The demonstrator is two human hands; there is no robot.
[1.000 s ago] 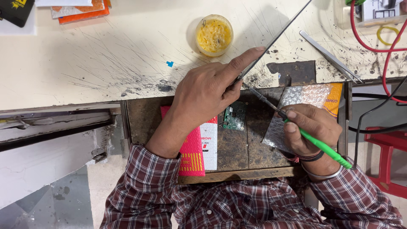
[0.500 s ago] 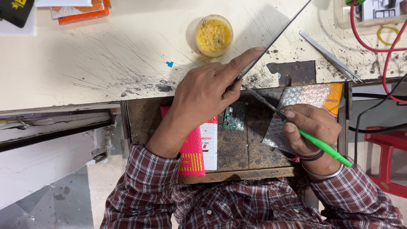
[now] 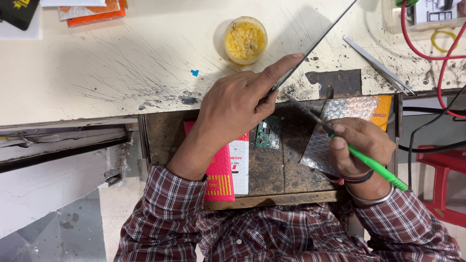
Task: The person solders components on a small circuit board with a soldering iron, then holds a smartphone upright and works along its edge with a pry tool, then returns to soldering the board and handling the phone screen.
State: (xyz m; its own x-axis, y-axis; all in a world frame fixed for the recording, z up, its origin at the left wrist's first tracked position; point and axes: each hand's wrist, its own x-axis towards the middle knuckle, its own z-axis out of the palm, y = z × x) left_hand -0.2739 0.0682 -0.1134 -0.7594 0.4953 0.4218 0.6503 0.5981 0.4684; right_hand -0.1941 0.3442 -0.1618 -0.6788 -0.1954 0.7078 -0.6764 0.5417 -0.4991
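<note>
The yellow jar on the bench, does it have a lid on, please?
No, the yellow jar stands open, its yellowish contents showing from above.

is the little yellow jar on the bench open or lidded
Open. The jar stands upright with no lid on it, so its yellow, grainy contents show from above; no lid lies beside it on the bench.
</note>
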